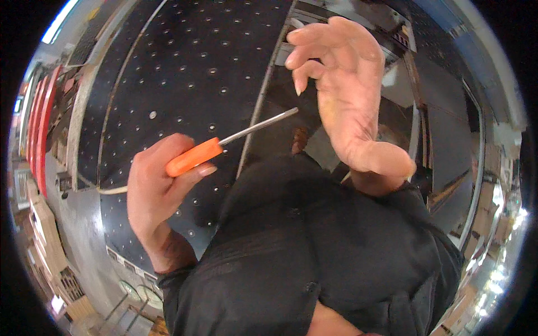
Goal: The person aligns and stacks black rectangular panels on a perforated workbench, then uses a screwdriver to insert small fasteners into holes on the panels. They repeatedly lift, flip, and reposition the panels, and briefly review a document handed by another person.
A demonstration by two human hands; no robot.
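Grasping an orange-handled screwdriver (210,151) in the left hand (151,182), with the right hand (353,95) unclenched, palm up.
Seen from the head: holding the smooth, rounded handle between thumb and fingers above a flat black panel (168,84) dotted with small metallic rounds; pointing the slim, shiny shaft toward the loosely curled right fingers, just apart from them.

screwdriver (215,148): orange-handled, silver-shafted | panel (168,78): black, pale-dotted | shirt (263,229): black

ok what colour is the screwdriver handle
The screwdriver handle is orange, shown in the head view.
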